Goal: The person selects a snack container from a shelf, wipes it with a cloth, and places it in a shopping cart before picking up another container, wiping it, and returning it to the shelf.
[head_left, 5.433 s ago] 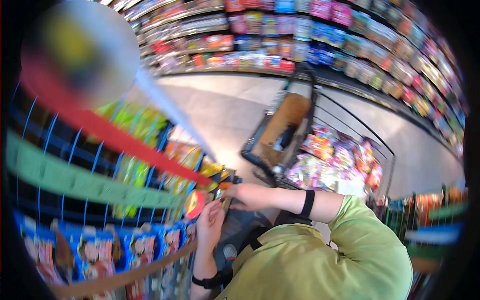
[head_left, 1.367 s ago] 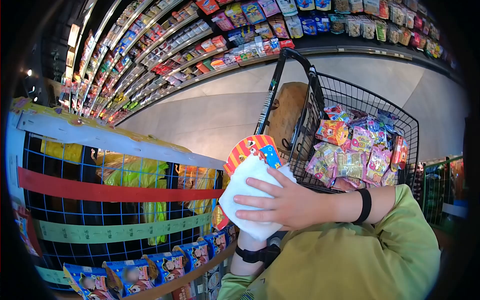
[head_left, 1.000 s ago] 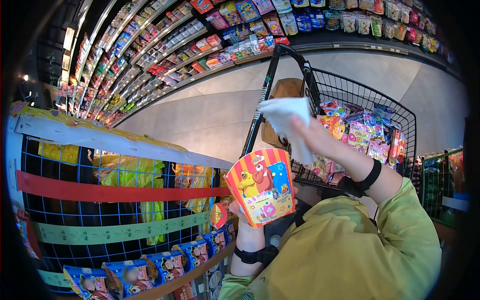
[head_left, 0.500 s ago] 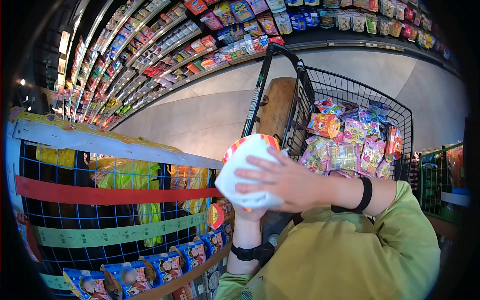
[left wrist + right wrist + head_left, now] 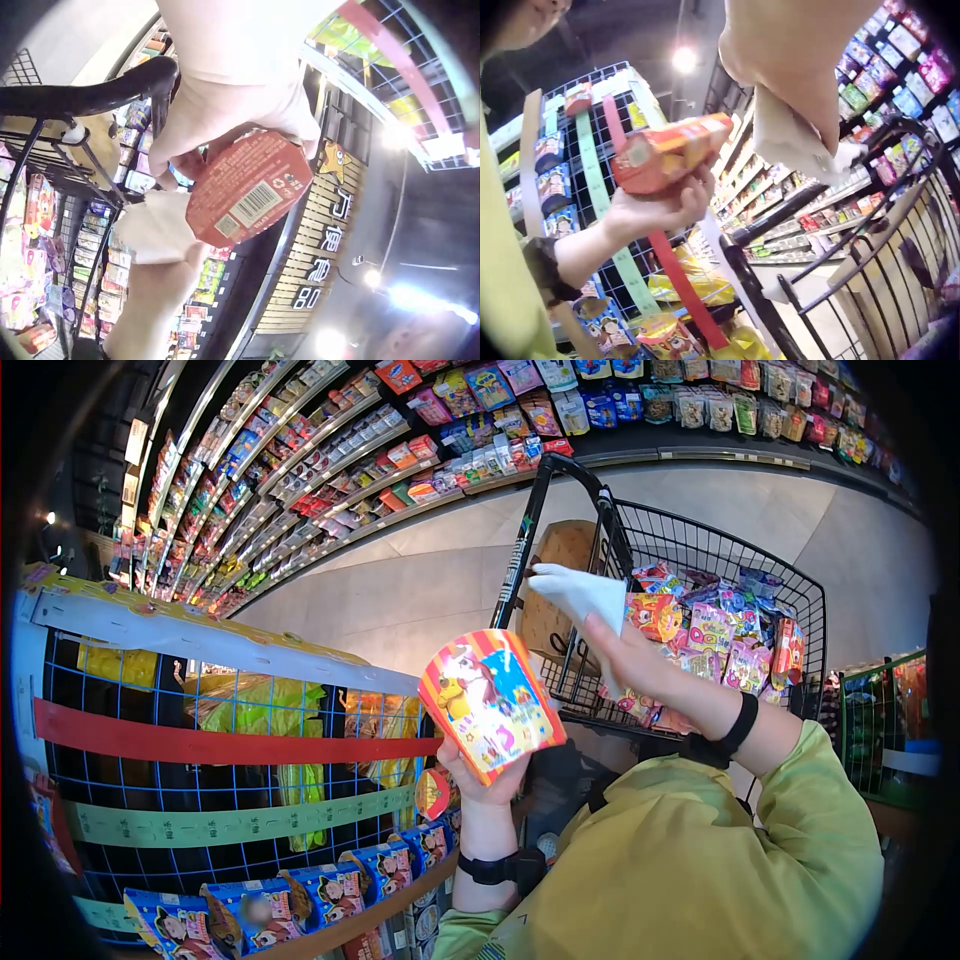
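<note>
My left hand [image 5: 488,780] grips a red-and-yellow striped snack box [image 5: 490,705] from behind and below, its printed cartoon front facing up. In the left wrist view, the red base of the box [image 5: 251,191] shows a barcode. To the right, my right hand [image 5: 637,657] pinches a folded white cloth [image 5: 582,598] between thumb and fingers, apart from the box and over the cart's handle side. The right wrist view shows the cloth [image 5: 784,142] hanging under the right hand, with the box [image 5: 667,154] lying in the left hand's curled fingers.
A black shopping cart [image 5: 720,525] with many candy packets [image 5: 715,635] stands at the right. On the left is a blue wire rack [image 5: 190,780] with coloured strips and several blue snack boxes [image 5: 325,895]. Stocked shelves [image 5: 330,470] line the far side of the aisle.
Half a second ago the cloth lay over the box front under my right hand; now it is lifted off to the right. Over five seconds ago, both hands were down by the rack, without the cloth visible.
</note>
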